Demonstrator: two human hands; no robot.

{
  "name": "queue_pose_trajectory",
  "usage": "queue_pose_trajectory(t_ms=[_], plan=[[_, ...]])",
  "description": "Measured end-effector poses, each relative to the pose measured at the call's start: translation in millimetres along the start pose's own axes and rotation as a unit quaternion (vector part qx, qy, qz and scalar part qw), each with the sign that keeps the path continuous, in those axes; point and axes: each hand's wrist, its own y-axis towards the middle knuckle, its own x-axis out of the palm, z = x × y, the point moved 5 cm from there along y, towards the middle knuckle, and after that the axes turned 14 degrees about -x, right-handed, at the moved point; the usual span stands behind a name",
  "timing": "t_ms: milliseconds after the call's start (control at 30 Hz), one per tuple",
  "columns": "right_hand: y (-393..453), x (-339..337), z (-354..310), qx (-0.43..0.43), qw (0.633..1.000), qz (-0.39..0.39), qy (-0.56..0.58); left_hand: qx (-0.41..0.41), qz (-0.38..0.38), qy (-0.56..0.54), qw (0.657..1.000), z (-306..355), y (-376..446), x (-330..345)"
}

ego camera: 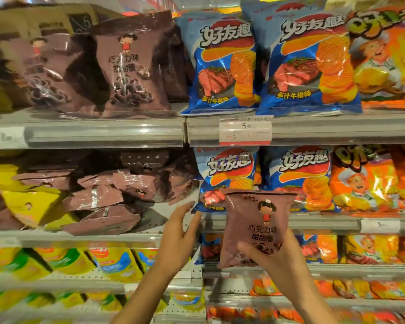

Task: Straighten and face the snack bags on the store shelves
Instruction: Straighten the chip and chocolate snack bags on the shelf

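My right hand (270, 260) grips the bottom of a brown chocolate snack bag (255, 220), held upright in front of the blue chip bags (227, 176) on the middle shelf. My left hand (179, 237) is raised with its fingers straight, just left of that bag, fingertips near the lower corner of a blue bag. On the middle shelf to the left, several brown bags (108, 199) lie toppled in a heap, mixed with yellow bags (26, 204). On the top shelf, brown bags (131, 69) stand upright.
Blue steak-flavour chip bags (309, 64) and orange bags (388, 57) stand faced on the top shelf. A price tag (244, 132) hangs on the top shelf rail. Lower shelves hold yellow-green bags (117, 263) and orange bags (365, 249).
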Motion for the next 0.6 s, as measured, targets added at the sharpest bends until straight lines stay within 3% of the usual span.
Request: queue_pose_trajectory(t_ms=[133,300,600], plan=[[-8,45,0,0.018,0.998,-0.042,0.037,0.021,0.096,0.013,0.995,-57,-44,-44],[-15,111,-4,0.026,0.998,-0.059,0.027,0.032,0.192,0.076,0.978,-108,-35,-115],[9,200,-5,0.033,0.998,0.025,-0.047,0.051,0.182,0.112,0.976,-135,23,-181]])
